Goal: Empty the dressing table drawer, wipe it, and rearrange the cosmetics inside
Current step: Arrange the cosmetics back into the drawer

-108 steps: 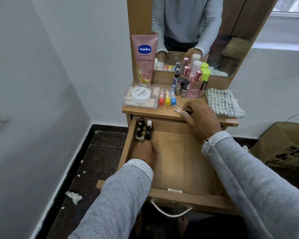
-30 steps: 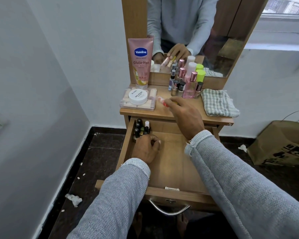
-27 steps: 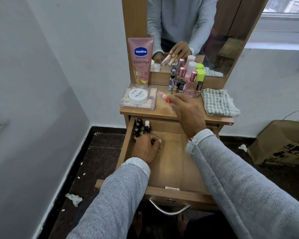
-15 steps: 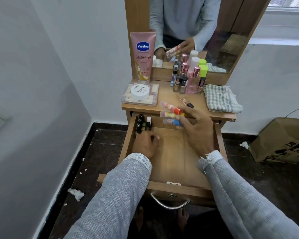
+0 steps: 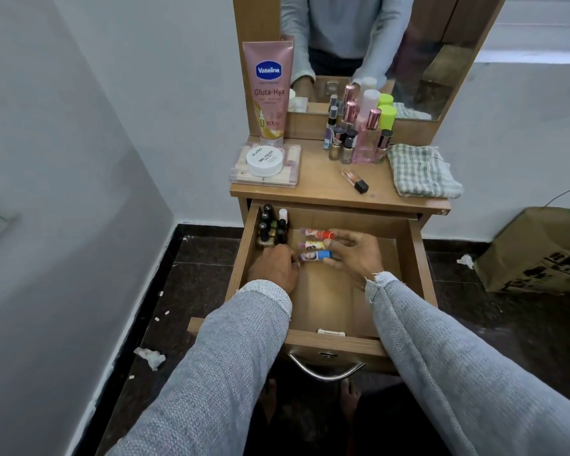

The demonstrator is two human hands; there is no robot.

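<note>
The wooden drawer point(image 5: 418, 258) stands pulled out below the dressing table top. My right hand point(image 5: 356, 255) is inside it and pinches three lip balm sticks, red point(image 5: 320, 234), yellow point(image 5: 310, 245) and blue point(image 5: 315, 255), low over the drawer floor. A cluster of dark nail polish bottles point(image 5: 272, 225) stands in the drawer's back left corner. My left hand point(image 5: 272, 268) lies just in front of them with fingers curled under; its fingertips are hidden.
On the table top are a pink Vaseline tube point(image 5: 269, 90), a clear palette with a white jar point(image 5: 264, 159), a group of small bottles point(image 5: 359, 133), a lip gloss lying flat point(image 5: 355, 181) and a checked cloth point(image 5: 420, 171). A paper bag point(image 5: 537, 248) sits on the floor at right.
My right hand picked the three lip balm sticks off the table top and brought them down into the drawer. My left hand stayed by the nail polish bottles.
</note>
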